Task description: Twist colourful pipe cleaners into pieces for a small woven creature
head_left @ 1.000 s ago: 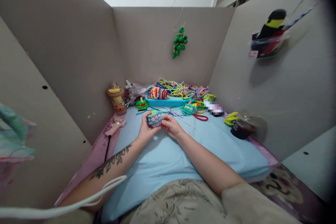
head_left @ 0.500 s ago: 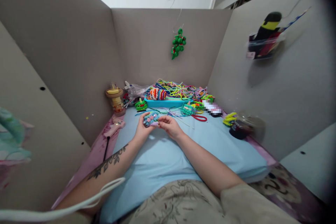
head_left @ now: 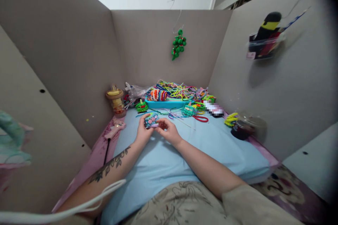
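Since a second ago both hands have drawn a little nearer to me and lower, and the woven piece they carry now looks smaller, turned more edge-on. Largest around me are the grey cardboard walls (head_left: pixel 66 63), boxing the work on three sides. Between them lies the blue pillow (head_left: pixel 163 154), with a broad bare stretch between my hands and my lap; a pink sheet (head_left: pixel 92 158) shows along its left edge. At the far edge a blue tray (head_left: pixel 169 103) heaped with coloured cords sits against the back wall, well apart from my hands. My left hand (head_left: pixel 143 132) has its fingers closed round the small woven piece (head_left: pixel 151 121), held just above the pillow. My right hand (head_left: pixel 169 130) meets it from the right, fingertips pinched on its edge.
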Demonstrator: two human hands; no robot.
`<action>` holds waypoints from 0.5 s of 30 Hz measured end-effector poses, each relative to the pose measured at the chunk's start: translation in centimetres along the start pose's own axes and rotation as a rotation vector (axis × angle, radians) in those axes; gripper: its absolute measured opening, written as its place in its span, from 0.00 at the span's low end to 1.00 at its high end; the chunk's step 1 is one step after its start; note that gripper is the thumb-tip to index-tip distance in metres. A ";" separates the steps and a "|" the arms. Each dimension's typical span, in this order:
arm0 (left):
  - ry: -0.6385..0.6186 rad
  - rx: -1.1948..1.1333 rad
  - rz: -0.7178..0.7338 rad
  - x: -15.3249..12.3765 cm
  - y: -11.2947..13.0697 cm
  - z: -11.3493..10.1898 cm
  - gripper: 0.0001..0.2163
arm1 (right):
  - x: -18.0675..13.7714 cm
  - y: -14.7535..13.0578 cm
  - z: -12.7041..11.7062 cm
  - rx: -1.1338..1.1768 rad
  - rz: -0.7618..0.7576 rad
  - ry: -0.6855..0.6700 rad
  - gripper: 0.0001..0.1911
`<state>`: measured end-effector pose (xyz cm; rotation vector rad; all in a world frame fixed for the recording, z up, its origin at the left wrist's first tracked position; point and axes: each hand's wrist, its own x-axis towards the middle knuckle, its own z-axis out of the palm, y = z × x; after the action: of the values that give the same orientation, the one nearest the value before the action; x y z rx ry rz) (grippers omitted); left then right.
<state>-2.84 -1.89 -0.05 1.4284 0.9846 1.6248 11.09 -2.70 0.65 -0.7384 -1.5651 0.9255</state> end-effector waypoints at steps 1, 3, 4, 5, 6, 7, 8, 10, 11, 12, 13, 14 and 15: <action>-0.010 -0.013 -0.007 0.0 0.0 0.0 0.27 | 0.0 0.0 0.1 -0.016 0.001 0.006 0.12; -0.018 -0.019 -0.020 0.0 0.0 0.1 0.28 | 0.1 0.0 0.2 -0.033 0.003 0.014 0.10; -0.013 -0.013 -0.021 0.0 0.0 0.1 0.28 | 0.2 0.1 0.2 -0.025 0.006 0.018 0.09; -0.004 -0.004 -0.019 0.0 0.1 0.1 0.27 | 0.3 0.2 0.1 -0.005 0.010 0.026 0.08; 0.001 0.004 -0.016 0.0 0.1 0.1 0.27 | 0.4 0.4 0.0 0.023 0.016 0.040 0.08; 0.000 0.007 -0.014 0.0 0.2 0.2 0.27 | 0.5 0.6 -0.1 0.057 0.027 0.057 0.08; -0.007 0.006 -0.014 0.0 0.2 0.2 0.26 | 0.6 0.8 -0.2 0.098 0.046 0.076 0.09; -0.023 -0.017 -0.022 -0.1 0.3 0.4 0.27 | 0.8 1.1 -0.2 0.212 0.119 0.105 0.10; -0.032 -0.036 -0.027 -0.2 0.3 0.4 0.27 | 1.0 1.3 -0.2 0.292 0.170 0.109 0.11; -0.042 -0.061 -0.033 -0.3 0.3 0.5 0.27 | 1.1 1.4 -0.2 0.379 0.221 0.110 0.11; -0.056 -0.091 -0.039 -0.4 0.3 0.6 0.28 | 1.2 1.5 -0.2 0.462 0.264 0.111 0.12; -0.073 -0.125 -0.048 -0.4 0.2 0.6 0.29 | 1.3 1.6 -0.3 0.530 0.292 0.119 0.13; -0.091 -0.164 -0.062 -0.4 0.2 0.6 0.29 | 1.4 1.7 -0.4 0.577 0.306 0.131 0.13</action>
<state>-2.16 -2.34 0.01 1.3361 0.8166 1.5440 11.16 -0.61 -0.06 -0.6104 -1.0037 1.4422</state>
